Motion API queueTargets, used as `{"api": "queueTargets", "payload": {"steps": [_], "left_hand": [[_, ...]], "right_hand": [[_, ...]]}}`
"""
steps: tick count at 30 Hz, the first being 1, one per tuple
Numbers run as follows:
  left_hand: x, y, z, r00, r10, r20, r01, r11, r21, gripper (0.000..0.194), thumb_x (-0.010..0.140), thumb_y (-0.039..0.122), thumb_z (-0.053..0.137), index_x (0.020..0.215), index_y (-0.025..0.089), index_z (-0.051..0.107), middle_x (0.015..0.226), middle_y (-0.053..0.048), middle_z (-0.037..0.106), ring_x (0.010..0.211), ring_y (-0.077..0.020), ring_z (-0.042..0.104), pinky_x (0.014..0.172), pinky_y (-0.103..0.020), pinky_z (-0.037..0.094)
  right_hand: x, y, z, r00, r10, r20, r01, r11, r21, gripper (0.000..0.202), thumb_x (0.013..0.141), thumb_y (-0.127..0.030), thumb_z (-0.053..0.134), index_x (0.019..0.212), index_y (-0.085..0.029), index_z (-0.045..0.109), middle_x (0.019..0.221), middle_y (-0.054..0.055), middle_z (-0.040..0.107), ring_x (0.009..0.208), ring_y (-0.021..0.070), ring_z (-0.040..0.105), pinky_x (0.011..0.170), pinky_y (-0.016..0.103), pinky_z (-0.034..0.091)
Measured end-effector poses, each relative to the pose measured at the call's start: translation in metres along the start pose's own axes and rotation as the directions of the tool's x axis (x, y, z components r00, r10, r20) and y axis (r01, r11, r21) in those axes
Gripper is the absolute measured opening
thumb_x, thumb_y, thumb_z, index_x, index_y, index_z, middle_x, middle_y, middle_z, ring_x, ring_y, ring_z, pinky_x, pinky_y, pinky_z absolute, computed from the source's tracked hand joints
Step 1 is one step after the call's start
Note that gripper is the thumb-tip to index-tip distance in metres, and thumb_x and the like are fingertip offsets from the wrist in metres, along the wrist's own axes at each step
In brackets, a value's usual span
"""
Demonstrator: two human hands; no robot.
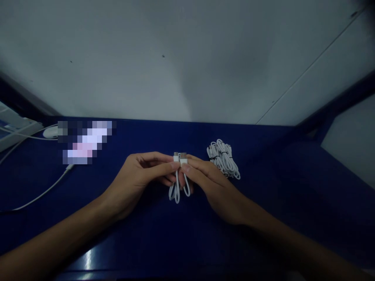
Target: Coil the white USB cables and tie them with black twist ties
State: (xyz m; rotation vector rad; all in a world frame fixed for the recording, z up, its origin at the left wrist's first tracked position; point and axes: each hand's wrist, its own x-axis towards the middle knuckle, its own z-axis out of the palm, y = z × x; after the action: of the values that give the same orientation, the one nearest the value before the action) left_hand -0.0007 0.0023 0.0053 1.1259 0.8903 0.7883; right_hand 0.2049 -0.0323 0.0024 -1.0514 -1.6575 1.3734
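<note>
A white USB cable [177,193], folded into loops, is held between my two hands above the blue table. My left hand [137,171] pinches it just below the smaller plug at its top. With thumb and fingers closed, my right hand [209,181] grips the cable by the wider USB plug [183,157]. Both plugs point away from me, side by side, and the loops hang down below the fingers. Beyond my right hand lies a pile of white cables [224,158], coiled and tied with dark ties.
A blurred-out lit device [88,144] lies at the left, with a white cord [47,191] plugged in. Near it are a white rounded object [50,132] and a white box-like thing [17,132]. A pale wall [146,78] rises behind the blue table [140,246].
</note>
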Motion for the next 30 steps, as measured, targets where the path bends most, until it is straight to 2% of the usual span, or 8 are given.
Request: {"api": "queueTargets", "payload": {"steps": [6,13,16,21,30], "left_hand": [[0.0016,-0.0006,0.0,1.0,0.002,0.005,-0.002,1.0,-0.006,0.004,0.092,0.021,0.085,0.092,0.017,0.087,0.083,-0.007,0.084,0.074,-0.0141,0.077,0.073,-0.02,0.061],[0.0002,0.0004,-0.0004,1.0,-0.001,0.013,0.001,1.0,-0.003,0.007,0.094,0.024,0.084,0.092,0.018,0.087,0.087,-0.008,0.085,0.075,-0.0151,0.078,0.072,-0.021,0.061],[0.0002,0.0007,-0.0005,1.0,0.0,0.018,0.0,1.0,0.0,0.005,0.094,0.021,0.083,0.093,0.018,0.088,0.085,-0.007,0.085,0.075,-0.0146,0.077,0.072,-0.02,0.061],[0.0009,0.0001,-0.0006,1.0,-0.007,0.002,0.007,1.0,-0.005,0.005,0.091,0.017,0.083,0.092,0.018,0.088,0.083,-0.007,0.084,0.074,-0.0148,0.077,0.071,-0.021,0.061],[0.0008,0.0003,-0.0004,1.0,-0.015,-0.01,0.014,1.0,-0.007,0.006,0.09,0.02,0.086,0.095,0.019,0.089,0.082,-0.007,0.084,0.073,-0.0149,0.077,0.071,-0.021,0.061]], "right_hand": [[0.0004,-0.0019,-0.0008,1.0,-0.007,-0.01,0.007,1.0,-0.017,0.043,0.117,-0.035,0.042,0.08,-0.023,0.059,0.095,0.002,0.06,0.093,0.0201,0.056,0.089,0.038,0.045],[-0.0008,-0.0027,0.0003,1.0,0.027,-0.007,-0.027,1.0,-0.015,0.039,0.118,-0.036,0.039,0.09,-0.023,0.063,0.098,0.004,0.063,0.091,0.0216,0.057,0.087,0.039,0.047],[-0.0017,-0.0035,0.0004,0.999,0.043,-0.013,-0.043,0.999,-0.015,0.039,0.118,-0.038,0.039,0.091,-0.024,0.063,0.096,0.004,0.062,0.09,0.0214,0.056,0.086,0.039,0.047],[-0.0013,-0.0026,0.001,1.0,0.014,-0.011,-0.014,1.0,-0.016,0.042,0.118,-0.038,0.039,0.084,-0.024,0.057,0.093,0.003,0.06,0.089,0.0204,0.056,0.085,0.038,0.047],[0.0,0.0007,0.0011,0.999,-0.037,0.0,0.037,0.999,-0.034,0.043,0.12,-0.036,0.037,0.084,-0.023,0.057,0.092,0.002,0.06,0.089,0.0188,0.057,0.085,0.035,0.046]]}}
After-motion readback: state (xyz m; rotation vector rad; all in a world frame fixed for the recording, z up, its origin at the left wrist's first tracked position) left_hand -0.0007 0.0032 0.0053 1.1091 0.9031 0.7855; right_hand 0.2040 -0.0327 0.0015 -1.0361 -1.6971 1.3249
